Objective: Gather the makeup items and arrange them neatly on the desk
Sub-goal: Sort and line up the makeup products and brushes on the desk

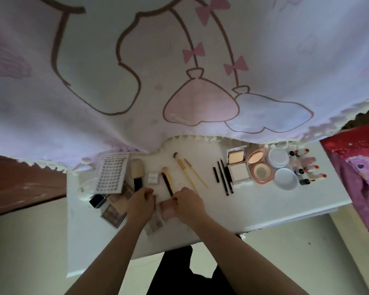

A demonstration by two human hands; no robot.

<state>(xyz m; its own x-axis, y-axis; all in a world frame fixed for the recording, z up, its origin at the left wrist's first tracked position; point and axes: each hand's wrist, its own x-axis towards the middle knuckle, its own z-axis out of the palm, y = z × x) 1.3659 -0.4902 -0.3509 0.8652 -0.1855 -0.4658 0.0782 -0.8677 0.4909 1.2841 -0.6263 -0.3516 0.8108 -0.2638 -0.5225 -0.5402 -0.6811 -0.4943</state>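
Looking down from the head view onto the white counter [264, 207], we take the slim black-handled makeup brush [167, 185] as our marker, since the work centres on it. Our right hand [191, 204] has its fingers curled in. Thumb and fingertips seem to pinch the near end of the black-handled makeup brush, which lies slanted with its bristles pointing away. We judge that this grip at the tail is meant to swing it parallel with the two gold-handled brushes [188, 170] lying just right of it. Our left hand [140, 202], just left of the brush's near end, is also curled tight, but the knuckles hide the fingertips, so we cannot tell whether it holds anything. Farther right of the brush, things lie sorted by kind. There are thin black pencils [223, 177] side by side, then an open square powder compact [237, 167], an open round rose-gold compact [258, 166] and two pale blue round jars [285, 178]. Farthest right is a cluster of red lipsticks [307, 167]. Like sits with like there, which reads to us as the finished part. Left of the brush it is a heap: a cream-bristled flat-top brush [136, 170], a white tray of lash clusters [112, 173] and brown eyeshadow palettes [113, 209] overlapping, probably waiting their turn. A small pink compact [166, 207] lies just nearer than the brush, between both hands.
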